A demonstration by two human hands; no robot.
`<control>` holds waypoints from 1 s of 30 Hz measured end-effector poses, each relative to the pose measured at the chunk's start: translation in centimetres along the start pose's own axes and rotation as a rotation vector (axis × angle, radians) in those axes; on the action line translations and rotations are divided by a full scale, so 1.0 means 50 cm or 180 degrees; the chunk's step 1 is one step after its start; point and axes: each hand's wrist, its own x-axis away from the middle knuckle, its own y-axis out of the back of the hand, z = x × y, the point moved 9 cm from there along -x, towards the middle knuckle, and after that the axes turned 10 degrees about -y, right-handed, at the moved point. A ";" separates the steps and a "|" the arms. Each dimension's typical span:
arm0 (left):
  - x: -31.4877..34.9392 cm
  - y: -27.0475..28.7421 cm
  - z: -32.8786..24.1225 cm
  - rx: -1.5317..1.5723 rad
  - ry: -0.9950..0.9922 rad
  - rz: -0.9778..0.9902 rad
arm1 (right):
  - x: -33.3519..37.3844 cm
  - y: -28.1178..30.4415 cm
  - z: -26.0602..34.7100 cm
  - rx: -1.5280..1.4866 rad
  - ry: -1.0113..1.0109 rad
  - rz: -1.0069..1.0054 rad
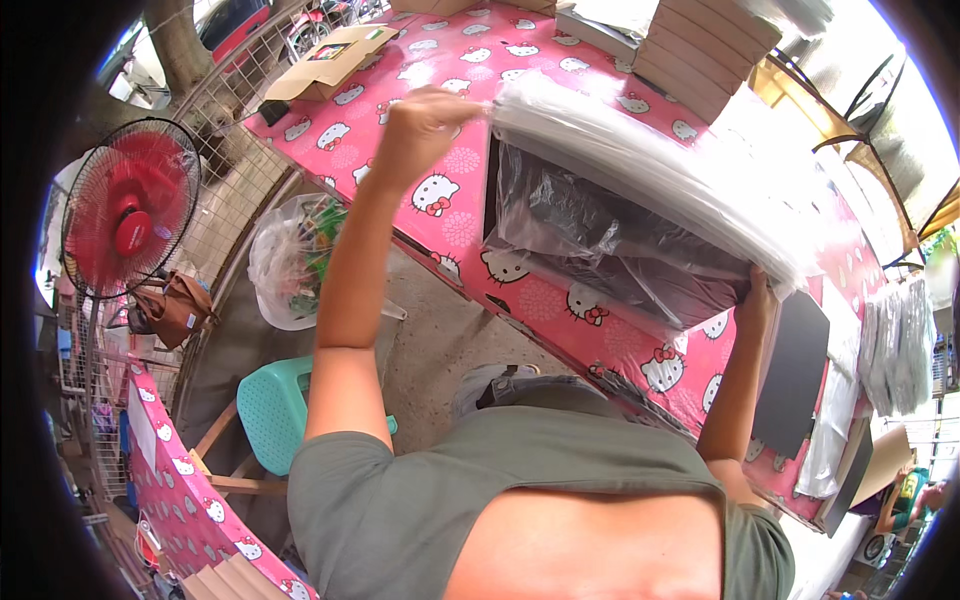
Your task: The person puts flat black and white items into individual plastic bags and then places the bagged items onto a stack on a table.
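Observation:
A flat black sheet [610,225] lies on the table, partly covered by glossy clear plastic. Along its far side runs a thick, whitish stack of clear plastic sleeves [640,155]. My left hand [425,125] is raised at the stack's left end. Its fingers are pinched together at the plastic's edge, slightly smeared by motion. At the right end, my right hand [758,300] grips the near corner of the plastic-covered black sheet, its fingers partly hidden by the plastic. Another black board [793,375] lies just right of that hand.
The table [540,300] has a pink cat-print cover. Stacked brown cardboard [705,55] stands at the far side, a flat cardboard piece [330,62] far left. Clear plastic sleeves [897,345] hang at right. A red fan [132,215], teal stool [272,415] and plastic-bagged bin [285,265] stand left.

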 end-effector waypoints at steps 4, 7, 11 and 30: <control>0.033 0.080 0.095 -0.0059 0.1262 -0.0252 | 0.006 -0.016 -0.017 -0.0286 -0.0751 0.0192; -0.083 0.042 -0.046 0.0784 0.0132 -0.0307 | -0.005 0.005 -0.048 -0.0406 -0.0723 0.0240; -0.085 -0.141 -0.093 -0.0135 -0.0259 0.1877 | -0.003 0.015 -0.084 -0.0283 -0.1073 0.0081; -0.124 -0.241 -0.188 0.0101 -0.0575 0.2350 | -0.076 -0.072 0.327 0.2150 0.0297 0.1658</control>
